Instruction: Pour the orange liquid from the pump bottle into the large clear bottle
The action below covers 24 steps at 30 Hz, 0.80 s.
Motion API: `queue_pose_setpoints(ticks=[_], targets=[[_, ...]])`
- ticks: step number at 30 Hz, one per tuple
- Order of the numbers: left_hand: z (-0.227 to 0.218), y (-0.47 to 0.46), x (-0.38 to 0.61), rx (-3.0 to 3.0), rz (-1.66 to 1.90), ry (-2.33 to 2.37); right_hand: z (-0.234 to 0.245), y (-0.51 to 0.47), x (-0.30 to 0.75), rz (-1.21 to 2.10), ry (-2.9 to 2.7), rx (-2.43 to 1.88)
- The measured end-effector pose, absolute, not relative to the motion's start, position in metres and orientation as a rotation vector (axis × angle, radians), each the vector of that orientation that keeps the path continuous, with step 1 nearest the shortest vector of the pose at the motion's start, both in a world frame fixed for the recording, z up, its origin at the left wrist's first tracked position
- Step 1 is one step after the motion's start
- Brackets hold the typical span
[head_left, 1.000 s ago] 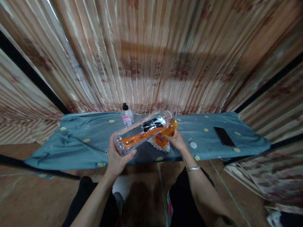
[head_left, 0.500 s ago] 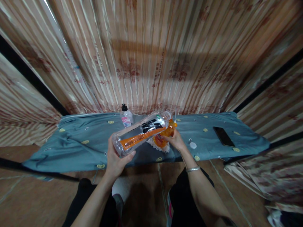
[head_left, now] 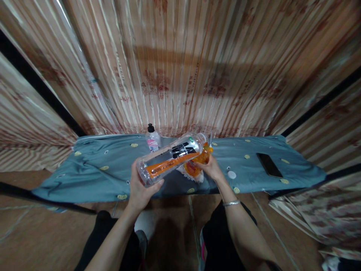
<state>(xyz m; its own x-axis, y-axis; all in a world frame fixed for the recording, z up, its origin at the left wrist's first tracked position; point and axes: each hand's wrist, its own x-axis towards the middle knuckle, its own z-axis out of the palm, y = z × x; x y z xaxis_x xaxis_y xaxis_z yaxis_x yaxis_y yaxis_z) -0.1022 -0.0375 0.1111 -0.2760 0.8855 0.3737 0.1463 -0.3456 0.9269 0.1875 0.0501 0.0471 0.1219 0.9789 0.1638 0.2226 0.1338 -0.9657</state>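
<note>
My left hand is wrapped round the base of a large clear plastic bottle with an orange and black label. The bottle is tilted, its neck pointing up and to the right. Behind that neck is an orange bottle, which my right hand grips by its side. It rests on a white cloth, and the clear bottle hides part of it. Whether any liquid flows from the tilted bottle, I cannot tell. A white round cap lies to the right of my right hand.
A clear bottle with a black cap and pink label stands behind, to the left. A black phone lies on the right of the blue cloth-covered surface. Striped curtains hang behind, and black poles flank both sides.
The whole view has shifted slightly to the right. Both hands and the two bottles hold almost the same positions relative to each other.
</note>
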Motion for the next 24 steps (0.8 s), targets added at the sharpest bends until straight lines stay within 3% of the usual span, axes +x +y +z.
queue_pose_setpoints(ticks=[24], targets=[[0.11, -0.037, -0.103, 1.394, 1.685, 1.301, 0.041, 0.054, 0.19, 0.873, -1.356, -1.301]])
